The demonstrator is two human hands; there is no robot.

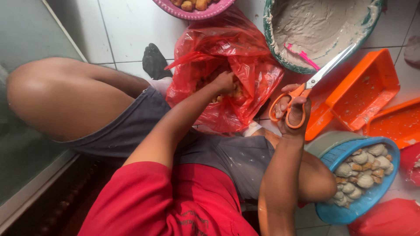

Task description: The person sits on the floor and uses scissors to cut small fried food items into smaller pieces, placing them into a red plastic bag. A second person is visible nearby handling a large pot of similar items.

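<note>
White floor tiles (131,26) served as the work surface. Left hand (225,81) was plunged into a red plastic bag (245,65) of fried pieces, fingers hidden. Right hand (294,114) gripped orange-handled scissors (306,85), fingers through loops. Blue basket (372,196) was seen partly filled with stuffed pieces (365,168); paste was left in the green basin (319,26).

Red shirt (175,205), dusty grey shorts (218,153)

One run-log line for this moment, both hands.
left hand: reaching inside red plastic bag of fried pieces | right hand: holding orange-handled scissors, blades over grey batter basin | blue bowl: coated pieces
</note>
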